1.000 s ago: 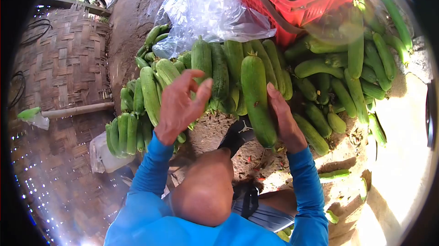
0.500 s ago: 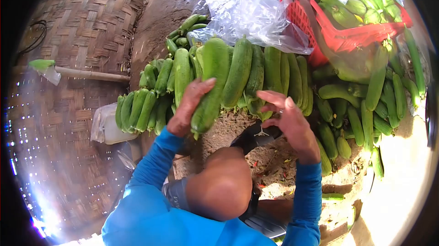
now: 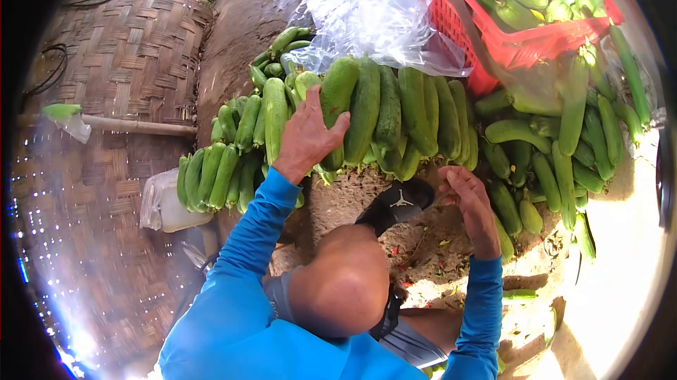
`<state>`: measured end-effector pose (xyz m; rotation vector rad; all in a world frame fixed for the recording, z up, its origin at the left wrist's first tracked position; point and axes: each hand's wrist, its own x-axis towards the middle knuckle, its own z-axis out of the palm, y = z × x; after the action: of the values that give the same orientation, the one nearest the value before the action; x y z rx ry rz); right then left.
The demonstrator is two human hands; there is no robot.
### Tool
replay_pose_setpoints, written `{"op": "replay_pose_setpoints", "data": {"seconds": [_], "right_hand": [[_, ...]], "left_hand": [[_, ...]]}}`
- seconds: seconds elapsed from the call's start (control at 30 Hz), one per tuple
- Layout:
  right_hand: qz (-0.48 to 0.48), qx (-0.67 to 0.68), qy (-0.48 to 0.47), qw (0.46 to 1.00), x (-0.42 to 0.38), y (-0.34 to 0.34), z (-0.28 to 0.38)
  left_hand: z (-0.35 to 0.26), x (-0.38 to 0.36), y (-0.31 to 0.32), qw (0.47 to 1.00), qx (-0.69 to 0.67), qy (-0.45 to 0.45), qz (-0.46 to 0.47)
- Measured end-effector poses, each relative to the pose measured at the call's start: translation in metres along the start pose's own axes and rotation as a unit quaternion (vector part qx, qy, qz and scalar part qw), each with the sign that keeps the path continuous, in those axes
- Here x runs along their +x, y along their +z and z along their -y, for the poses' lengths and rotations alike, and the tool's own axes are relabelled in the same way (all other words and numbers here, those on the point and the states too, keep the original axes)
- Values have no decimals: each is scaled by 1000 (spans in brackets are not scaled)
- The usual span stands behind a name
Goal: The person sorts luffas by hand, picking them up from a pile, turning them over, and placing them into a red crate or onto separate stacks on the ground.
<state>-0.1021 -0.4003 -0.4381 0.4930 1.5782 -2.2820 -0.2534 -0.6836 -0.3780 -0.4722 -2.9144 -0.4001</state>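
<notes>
My left hand [image 3: 308, 138] lies over the lower end of a large green cucumber [image 3: 340, 87] in the stacked row, its thumb and forefinger spread apart. More cucumbers [image 3: 421, 108] stand side by side to the right, leaning on the pile. Lower down, my right hand [image 3: 471, 207] hovers above the dirt floor, fingers loosely bent and apart, nothing visible in them. It is nearest the right end of the row.
Loose cucumbers [image 3: 543, 175] lie heaped at the right. Behind them stands a red crate [image 3: 536, 45] full of green vegetables. Clear plastic sheeting [image 3: 381, 20] covers the back of the pile. A woven bamboo wall [image 3: 127, 48] and a whitish plastic container [image 3: 173, 196] are at left.
The cucumber my left hand held has gone into the row, upright among the others, and that grip has loosened. My right hand has dropped lower and its fingers have curled in.
</notes>
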Motion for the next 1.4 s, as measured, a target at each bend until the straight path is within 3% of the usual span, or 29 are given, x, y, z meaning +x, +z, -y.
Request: {"op": "replay_pose_setpoints", "data": {"seconds": [0.13, 0.2, 0.33, 0.4, 0.43, 0.6, 0.67, 0.8, 0.87, 0.93, 1.0, 1.07, 1.13, 1.17, 1.23, 1.37, 1.4], "right_hand": [[-23, 16, 3, 1000, -10, -13, -6], [-57, -14, -14, 998, -13, -15, -6], [-20, -53, -11, 998, -7, -14, -13], [-14, -55, -2, 998, -2, -12, -18], [1, -61, -2, 998, 1, -13, -21], [-25, 8, 37, 999, 14, -27, -34], [-37, 5, 46, 998, 24, -30, -40], [-63, 5, 17, 998, 21, -38, -22], [-74, -1, -6, 997, 11, -56, -25], [-55, 6, 3, 998, 18, -52, -28], [-49, 16, 5, 999, 14, -51, -30], [-49, 27, 7, 998, 10, -52, -29], [-69, 16, 17, 997, 6, -53, -26], [-77, 20, 21, 997, 6, -55, -27], [-81, 15, 10, 997, 1, -53, -21], [-69, -20, 18, 997, 7, -41, -25], [-73, -9, 18, 997, 7, -39, -26]], "left_hand": [[-6, -1, -15, 998, -51, 1, 24], [-13, -6, -26, 986, -30, -101, 132], [-13, -21, -19, 993, -15, -89, 82], [-21, -26, -29, 982, -27, -139, 126], [-11, -39, -21, 995, -50, -73, 48], [-1, -84, -61, 989, -104, -61, 80], [16, -97, -58, 980, -172, -96, 19], [1, -72, -48, 979, -190, -42, -64], [-22, -55, -47, 964, -261, -46, -2], [-38, -46, -44, 971, -238, -2, -23], [-46, -47, -45, 971, -198, 137, -13], [-41, -51, -50, 973, -188, 132, 10], [-33, -48, -54, 991, -93, 94, 22], [-24, -45, -51, 997, -57, 21, 55], [-12, -34, -34, 999, 27, 31, 5], [-20, -24, -29, 977, -17, -171, 129], [-14, -24, -31, 973, -8, -194, 122]]}}
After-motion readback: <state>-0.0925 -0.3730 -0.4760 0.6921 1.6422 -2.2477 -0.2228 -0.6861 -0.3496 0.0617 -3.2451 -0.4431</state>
